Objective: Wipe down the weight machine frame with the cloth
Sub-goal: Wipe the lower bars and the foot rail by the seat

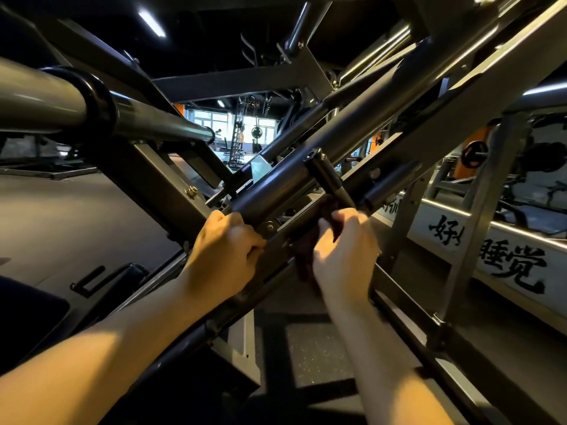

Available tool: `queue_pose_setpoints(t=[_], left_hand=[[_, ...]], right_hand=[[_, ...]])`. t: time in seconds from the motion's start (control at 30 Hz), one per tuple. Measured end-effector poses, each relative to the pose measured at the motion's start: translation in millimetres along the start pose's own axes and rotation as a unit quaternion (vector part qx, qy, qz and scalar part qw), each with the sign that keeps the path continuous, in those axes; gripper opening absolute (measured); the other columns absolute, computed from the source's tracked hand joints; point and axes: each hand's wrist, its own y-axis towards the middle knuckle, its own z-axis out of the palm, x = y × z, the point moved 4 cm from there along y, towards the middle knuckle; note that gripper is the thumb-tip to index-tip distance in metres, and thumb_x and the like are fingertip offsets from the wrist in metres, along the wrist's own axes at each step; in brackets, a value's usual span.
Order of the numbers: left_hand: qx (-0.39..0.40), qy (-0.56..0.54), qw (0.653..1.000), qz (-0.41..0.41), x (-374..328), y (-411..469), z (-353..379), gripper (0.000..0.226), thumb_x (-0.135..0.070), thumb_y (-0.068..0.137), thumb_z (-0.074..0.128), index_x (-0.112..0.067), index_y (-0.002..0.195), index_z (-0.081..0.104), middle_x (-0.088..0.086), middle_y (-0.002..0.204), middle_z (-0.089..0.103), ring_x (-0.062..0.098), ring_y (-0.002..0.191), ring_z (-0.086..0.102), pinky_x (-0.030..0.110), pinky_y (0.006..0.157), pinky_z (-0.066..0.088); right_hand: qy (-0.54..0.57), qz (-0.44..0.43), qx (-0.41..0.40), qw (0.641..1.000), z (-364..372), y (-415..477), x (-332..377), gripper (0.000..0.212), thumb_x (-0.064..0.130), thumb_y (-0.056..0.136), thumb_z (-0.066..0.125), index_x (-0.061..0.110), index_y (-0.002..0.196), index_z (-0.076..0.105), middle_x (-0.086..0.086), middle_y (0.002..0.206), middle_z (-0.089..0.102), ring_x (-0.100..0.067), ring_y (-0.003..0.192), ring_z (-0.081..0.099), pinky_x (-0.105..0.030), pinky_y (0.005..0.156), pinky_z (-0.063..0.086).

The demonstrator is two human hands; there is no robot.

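- Two bare arms (pixel 122 348) stretched in from the bottom, close to the camera.
- Dark slanted bars of the weight machine frame (pixel 478 87) crossed a gym with a grey floor (pixel 76 216), bright windows (pixel 214 119) far back and black writing (pixel 491 256) on the right.
- Left hand (pixel 225 250): fingers curled tight round a slanted bar.
- Right hand (pixel 343 250): bent fingers pinched the dark red cloth (pixel 306 256) against that bar, under a black peg (pixel 326 177).

Single head-worn wide-angle view: faces forward and down, close in among the crossing bars of the weight machine frame (pixel 276 191), left hand (pixel 225 250) and right hand (pixel 343 250) central, windows (pixel 211 121) far behind.
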Motion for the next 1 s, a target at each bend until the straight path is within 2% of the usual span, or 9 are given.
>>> queue_pose_setpoints(t=[0.1, 0.23, 0.37, 0.43, 0.57, 0.63, 0.73, 0.87, 1.0], left_hand=[[-0.009, 0.007, 1.0, 0.014, -3.2, -2.8, -0.6, 0.008, -0.019, 0.091, 0.072, -0.021, 0.097, 0.076, 0.005, 0.092, 0.07, 0.028, 0.093, 0.065, 0.048, 0.085, 0.053], [-0.05, -0.014, 0.999, 0.0, -10.9, -9.0, -5.4, 0.009, -0.011, 0.087, 0.078, -0.019, 0.091, 0.078, -0.003, 0.079, 0.071, 0.02, 0.083, 0.067, 0.041, 0.084, 0.053], [-0.046, -0.015, 0.999, -0.007, -12.9, -12.4, -4.4, 0.012, -0.009, 0.087, 0.078, -0.02, 0.09, 0.078, -0.003, 0.082, 0.071, 0.021, 0.085, 0.069, 0.042, 0.085, 0.056], [-0.036, -0.009, 0.999, 0.004, -12.8, -12.6, -5.4, 0.016, -0.009, 0.085, 0.079, -0.021, 0.095, 0.079, -0.003, 0.084, 0.071, 0.022, 0.085, 0.069, 0.039, 0.081, 0.055], [-0.011, -0.017, 1.0, 0.02, -9.9, -11.4, -11.0, 0.023, -0.007, 0.084, 0.077, -0.022, 0.101, 0.08, -0.004, 0.088, 0.072, 0.022, 0.092, 0.066, 0.037, 0.08, 0.053], [-0.008, -0.009, 1.0, 0.027, -9.1, -10.6, -13.8, 0.023, -0.005, 0.082, 0.078, -0.02, 0.099, 0.08, -0.003, 0.087, 0.073, 0.024, 0.091, 0.067, 0.037, 0.08, 0.052], [-0.001, 0.001, 1.0, 0.017, -9.6, -11.6, -13.3, 0.024, -0.005, 0.081, 0.079, -0.019, 0.101, 0.081, -0.002, 0.09, 0.074, 0.025, 0.094, 0.068, 0.039, 0.081, 0.054], [0.014, -0.017, 1.0, 0.005, -8.7, -14.3, -10.6, 0.022, -0.012, 0.091, 0.071, -0.02, 0.11, 0.078, 0.001, 0.103, 0.072, 0.026, 0.106, 0.065, 0.037, 0.09, 0.049], [0.022, -0.026, 0.999, 0.009, -4.0, -15.7, -9.5, 0.023, -0.016, 0.094, 0.064, -0.021, 0.113, 0.076, 0.001, 0.111, 0.071, 0.027, 0.111, 0.064, 0.033, 0.098, 0.043]], right_hand=[[0.039, -0.055, 0.059, 0.996, 30.9, -44.3, 6.2, 0.019, 0.022, 0.098, 0.064, 0.016, 0.116, 0.065, 0.0, 0.115, 0.059, -0.015, 0.104, 0.063, -0.025, 0.085, 0.053], [-0.033, -0.164, 0.158, 0.973, 25.7, -35.1, 4.5, 0.022, 0.025, 0.1, 0.059, 0.02, 0.12, 0.064, -0.004, 0.117, 0.063, -0.016, 0.103, 0.061, -0.032, 0.09, 0.053], [0.008, -0.038, -0.01, 0.999, -1.7, 7.8, -2.4, 0.031, 0.023, 0.096, 0.067, 0.015, 0.125, 0.059, -0.001, 0.119, 0.065, -0.013, 0.111, 0.062, -0.019, 0.09, 0.047], [0.017, -0.041, -0.025, 0.999, 10.0, -14.4, 5.4, 0.025, 0.021, 0.097, 0.067, 0.012, 0.12, 0.063, -0.001, 0.11, 0.063, -0.016, 0.103, 0.064, -0.014, 0.082, 0.044], [0.008, -0.172, 0.123, 0.977, 45.3, -67.5, 13.6, 0.023, 0.009, 0.089, 0.071, 0.012, 0.111, 0.066, -0.006, 0.112, 0.06, -0.022, 0.099, 0.061, -0.037, 0.081, 0.057], [-0.044, -0.22, 0.146, 0.964, 38.4, -55.0, 14.0, 0.022, 0.012, 0.089, 0.071, 0.014, 0.111, 0.068, -0.005, 0.112, 0.062, -0.022, 0.101, 0.062, -0.031, 0.084, 0.053], [-0.062, -0.148, 0.069, 0.985, 12.2, -10.2, 6.3, 0.021, 0.023, 0.1, 0.062, 0.015, 0.119, 0.067, -0.004, 0.11, 0.065, -0.014, 0.099, 0.064, -0.022, 0.082, 0.044], [-0.006, -0.052, -0.043, 0.998, 16.9, -18.0, 4.9, 0.017, 0.022, 0.1, 0.063, 0.01, 0.112, 0.066, -0.004, 0.098, 0.064, -0.003, 0.083, 0.056, -0.021, 0.074, 0.052], [-0.014, -0.209, 0.133, 0.969, 52.2, -79.3, 15.1, 0.019, 0.014, 0.089, 0.062, 0.014, 0.108, 0.065, -0.007, 0.108, 0.061, -0.024, 0.095, 0.061, -0.04, 0.079, 0.057]])
